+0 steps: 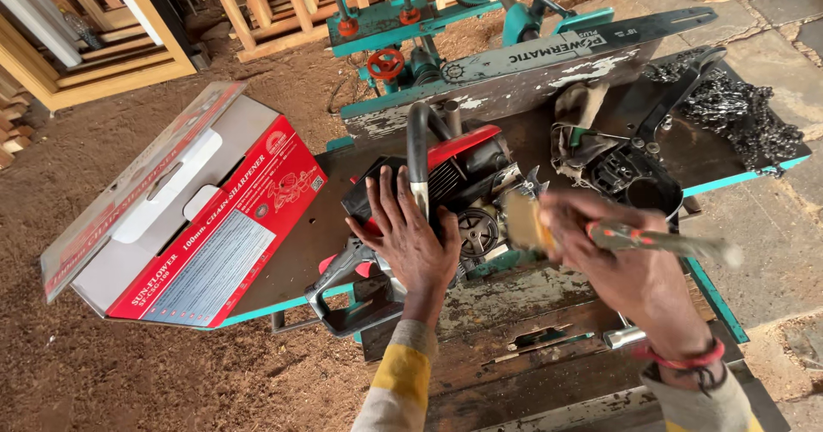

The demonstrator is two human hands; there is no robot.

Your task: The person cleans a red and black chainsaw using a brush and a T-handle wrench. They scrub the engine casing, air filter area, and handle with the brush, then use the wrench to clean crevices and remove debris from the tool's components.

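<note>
A red and black chainsaw body (463, 171) lies on a worn metal workbench (531, 303), its side cover off. My left hand (411, 239) rests flat on the saw's rear, fingers spread beside the black front handle (417, 145). My right hand (630, 265) grips a paintbrush (525, 222) with a red and grey handle; its bristles are blurred at the saw's exposed clutch side (477, 231). The removed black side cover (634, 179) lies to the right. A guide bar (583, 46) lies at the back, and a heap of saw chain (746, 115) sits at the far right.
An open red and white cardboard box (184, 218) leans at the bench's left end. A teal woodworking machine (411, 21) and stacked timber frames (103, 29) stand behind. Sawdust covers the ground (129, 372). A dirty rag (579, 119) lies by the cover.
</note>
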